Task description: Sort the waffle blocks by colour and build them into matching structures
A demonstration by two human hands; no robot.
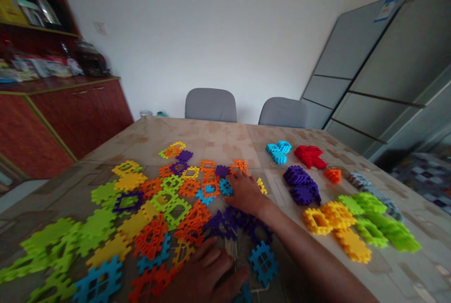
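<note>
Flat lime-green pieces [98,228] are lying leftmost on the tabletop [246,138]. Beside orange pieces [150,284], the left hand [207,272] is curving loosely, thumb spread from fingers. The right hand [244,192] is covering the area beside a blue piece [225,187]; I cannot tell whether it is pinching anything. Purple stacks [301,183] are sitting farther right.

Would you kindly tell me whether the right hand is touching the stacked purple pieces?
Apart; the head view shows tablecloth between the right hand and stacked purple pieces.
</note>
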